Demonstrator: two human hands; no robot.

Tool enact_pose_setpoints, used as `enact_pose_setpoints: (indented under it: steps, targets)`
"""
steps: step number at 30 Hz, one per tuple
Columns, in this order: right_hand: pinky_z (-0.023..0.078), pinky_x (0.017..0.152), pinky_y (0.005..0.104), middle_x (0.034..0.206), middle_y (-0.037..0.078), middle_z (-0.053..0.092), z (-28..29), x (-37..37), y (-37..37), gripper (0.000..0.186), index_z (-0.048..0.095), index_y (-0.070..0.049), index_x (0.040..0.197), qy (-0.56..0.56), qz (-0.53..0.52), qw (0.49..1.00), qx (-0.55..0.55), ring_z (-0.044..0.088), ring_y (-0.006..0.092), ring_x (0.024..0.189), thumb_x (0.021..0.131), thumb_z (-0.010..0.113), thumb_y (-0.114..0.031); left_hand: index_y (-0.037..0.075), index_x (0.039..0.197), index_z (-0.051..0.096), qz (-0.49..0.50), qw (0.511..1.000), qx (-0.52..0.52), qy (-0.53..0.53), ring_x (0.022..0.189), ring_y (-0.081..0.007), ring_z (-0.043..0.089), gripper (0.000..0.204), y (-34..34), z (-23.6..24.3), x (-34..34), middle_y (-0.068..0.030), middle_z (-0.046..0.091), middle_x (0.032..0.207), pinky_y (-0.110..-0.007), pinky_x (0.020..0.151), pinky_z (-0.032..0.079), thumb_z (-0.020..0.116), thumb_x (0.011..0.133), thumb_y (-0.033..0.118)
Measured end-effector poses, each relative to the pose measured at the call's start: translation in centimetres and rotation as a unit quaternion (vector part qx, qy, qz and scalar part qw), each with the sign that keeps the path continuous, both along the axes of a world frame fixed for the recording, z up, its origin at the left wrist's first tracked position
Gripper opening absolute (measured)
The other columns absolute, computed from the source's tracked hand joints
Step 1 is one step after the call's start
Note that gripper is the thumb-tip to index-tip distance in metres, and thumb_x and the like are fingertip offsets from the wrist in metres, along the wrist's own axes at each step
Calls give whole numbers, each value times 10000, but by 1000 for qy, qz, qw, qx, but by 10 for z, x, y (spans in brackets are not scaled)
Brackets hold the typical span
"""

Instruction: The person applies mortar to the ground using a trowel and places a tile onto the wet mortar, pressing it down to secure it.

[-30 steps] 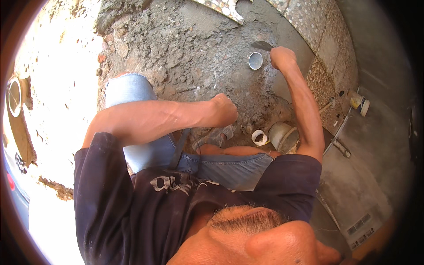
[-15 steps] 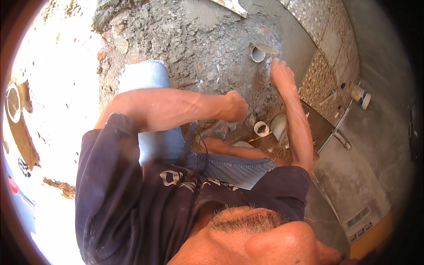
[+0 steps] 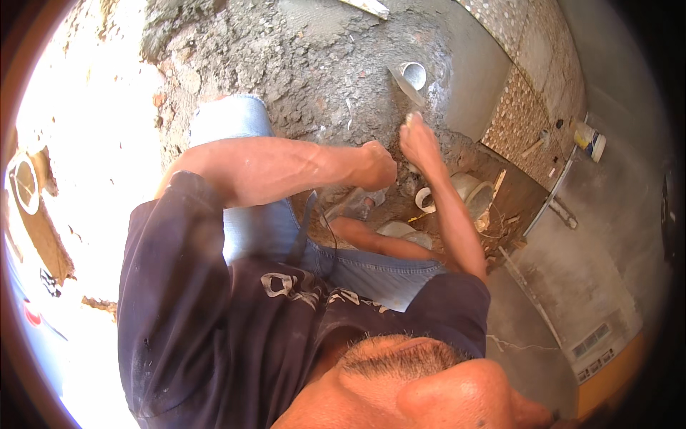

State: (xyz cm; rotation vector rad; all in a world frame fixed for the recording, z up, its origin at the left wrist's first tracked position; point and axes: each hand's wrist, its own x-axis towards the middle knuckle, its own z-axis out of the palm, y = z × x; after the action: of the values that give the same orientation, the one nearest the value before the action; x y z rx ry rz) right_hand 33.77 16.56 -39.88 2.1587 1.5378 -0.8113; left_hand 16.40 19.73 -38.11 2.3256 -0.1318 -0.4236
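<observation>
My right hand is closed round a trowel, its grey blade pointing up beside a short grey pipe set in rough wet mortar. My left hand is a fist just to the left of my right wrist, over the rubble; what is inside it, if anything, I cannot make out. A patch of smooth grey mortar lies right of the pipe.
Pebble-finished slabs edge the smooth patch. A white ring, a tipped bucket and wood scraps sit near my leg. A white-and-yellow pail stands on concrete at the right. My bent knee is at the left.
My right hand has moved left and down toward my left hand, swinging the trowel to the pipe's near left side. My left hand has shifted slightly up and right.
</observation>
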Motion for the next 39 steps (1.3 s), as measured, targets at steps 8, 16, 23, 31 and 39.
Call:
enact_pose_setpoints:
  steps: [8,16,23,31,39]
  targets:
    - [461,885,546,1075,387,588,-23,40,-108,572,346,117,1369,-55,-136,989,-17,573,531,1015,929,470,-228,68,890,739,-42,999,-9,0,857,-253,705,150,-7,1,14,-100,722,875,-389,681,539,638,816,150]
    - [510,804,469,1058,282,644,-6,59,-26,444,500,48,1263,-26,-180,974,136,651,415,940,937,506,-253,83,1003,744,-100,993,5,67,981,-267,684,348,-20,-1,29,-73,724,1018,-419,773,545,638,889,394]
    - [525,752,476,936,274,673,19,91,99,330,615,42,1079,-27,-107,985,-129,667,426,837,890,498,-203,74,874,746,-51,999,0,16,792,-245,707,141,-26,1,27,-80,725,837,-382,616,542,641,816,148]
    - [514,636,414,951,215,667,27,80,150,337,631,64,1073,-30,-43,984,-172,669,291,716,883,458,-153,71,887,739,-50,998,33,5,819,-238,705,150,-11,8,20,-65,720,850,-356,621,526,621,835,148]
    - [443,425,373,753,126,622,50,53,158,259,611,-16,1073,19,48,968,-245,555,162,528,902,503,-179,79,950,732,-45,998,40,17,887,-236,701,177,-12,-3,22,-64,727,922,-373,691,532,611,855,167]
